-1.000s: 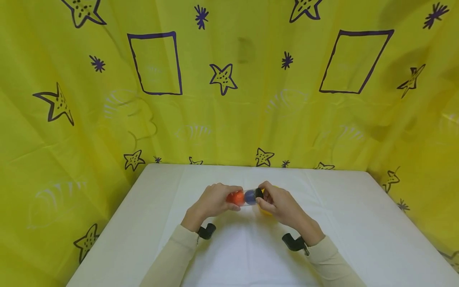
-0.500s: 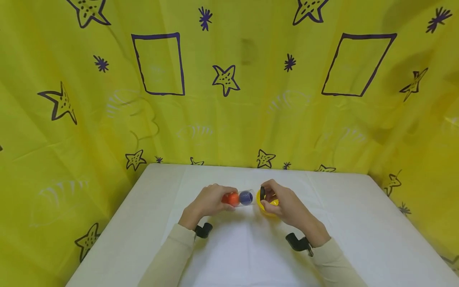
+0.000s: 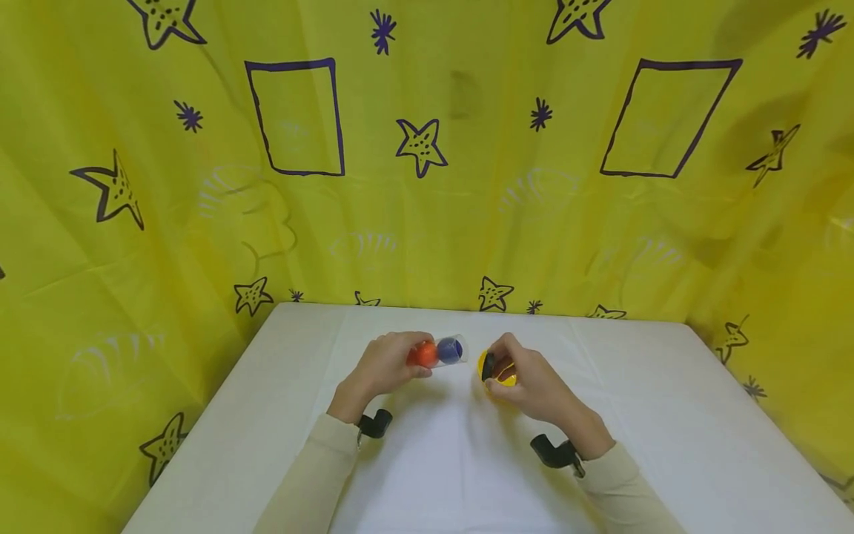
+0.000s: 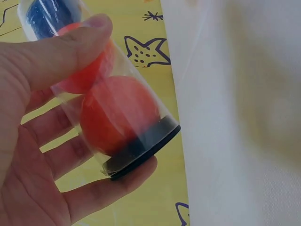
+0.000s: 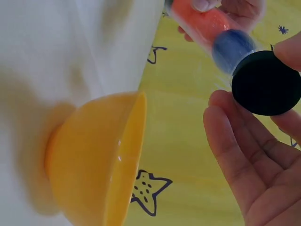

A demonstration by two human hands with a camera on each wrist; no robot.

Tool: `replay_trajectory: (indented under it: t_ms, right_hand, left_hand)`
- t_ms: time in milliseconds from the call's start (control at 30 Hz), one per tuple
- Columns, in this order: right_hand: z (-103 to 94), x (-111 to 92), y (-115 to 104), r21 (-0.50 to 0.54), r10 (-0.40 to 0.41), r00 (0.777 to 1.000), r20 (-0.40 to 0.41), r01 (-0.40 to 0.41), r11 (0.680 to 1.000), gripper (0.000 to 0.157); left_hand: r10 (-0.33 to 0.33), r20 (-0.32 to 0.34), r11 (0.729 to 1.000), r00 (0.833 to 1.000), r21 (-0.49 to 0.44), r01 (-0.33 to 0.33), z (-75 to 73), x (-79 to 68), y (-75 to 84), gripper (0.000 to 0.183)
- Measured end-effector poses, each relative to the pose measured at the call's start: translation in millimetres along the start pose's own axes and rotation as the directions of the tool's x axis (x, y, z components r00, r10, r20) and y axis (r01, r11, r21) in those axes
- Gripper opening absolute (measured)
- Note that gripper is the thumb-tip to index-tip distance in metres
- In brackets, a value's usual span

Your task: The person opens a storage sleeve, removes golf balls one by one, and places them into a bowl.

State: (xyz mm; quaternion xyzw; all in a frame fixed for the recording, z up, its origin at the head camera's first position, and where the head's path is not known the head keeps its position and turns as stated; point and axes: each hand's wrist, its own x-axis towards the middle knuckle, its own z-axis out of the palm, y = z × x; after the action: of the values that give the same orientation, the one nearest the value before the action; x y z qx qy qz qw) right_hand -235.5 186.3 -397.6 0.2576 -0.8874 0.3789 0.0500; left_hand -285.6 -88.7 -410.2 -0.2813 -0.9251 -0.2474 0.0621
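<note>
My left hand (image 3: 383,366) grips a clear tube (image 4: 136,94) with a black cap (image 4: 143,146) on its lower end. Inside it sit two red-orange balls (image 4: 120,110) and one dark blue ball (image 3: 450,350), the blue one nearest the uncapped end, which points right in the head view. Between thumb and fingers, my right hand (image 3: 534,382) pinches a round black lid (image 5: 266,83), apart from the tube. A yellow bowl (image 5: 89,155) stands on the table beside and partly behind the right hand; its inside is mostly hidden.
A white cloth covers the table (image 3: 427,460). A yellow curtain (image 3: 427,208) with drawn stars and frames hangs behind its back edge and at both sides. Each wrist wears a black camera mount (image 3: 552,451).
The right hand has pulled the black lid off the tube's end. The left hand has moved left and slightly up with the tube, its uncapped end now tilted upward.
</note>
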Motion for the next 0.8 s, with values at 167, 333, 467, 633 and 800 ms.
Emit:
replay_trajectory:
  t_ms: [167, 333, 467, 633, 800]
  right_hand:
    - [5.8, 0.0, -0.7, 0.049, 0.015, 0.999, 0.041, -0.017, 0.999, 0.036]
    - [10.5, 0.9, -0.3, 0.024, -0.017, 0.999, 0.049, 0.015, 1.0, 0.037]
    - [13.2, 0.7, 1.3, -0.006, -0.027, 0.997, 0.075, 0.027, 1.0, 0.042]
    - [18.1, 1.6, 3.8, -0.017, -0.012, 0.992, 0.122, 0.014, 1.0, 0.041]
    - [23.4, 1.4, 4.2, -0.005, -0.029, 0.99, 0.141, 0.03, 1.0, 0.041]
  left_hand:
    - [-0.019, -0.025, 1.0, 1.0, 0.003, 0.019, -1.3, 0.0, -0.8, 0.047]
    - [-0.029, -0.035, 0.999, 0.999, 0.016, 0.029, -2.3, 0.1, -0.8, 0.047]
    - [-0.04, -0.035, 0.999, 0.999, 0.027, 0.041, -3.2, 0.2, 0.6, 0.047]
    - [-0.042, -0.048, 0.998, 0.998, 0.037, 0.044, -3.8, -0.6, 1.3, 0.048]
    - [-0.065, -0.064, 0.997, 0.996, 0.025, 0.067, -2.8, -1.5, 0.8, 0.049]
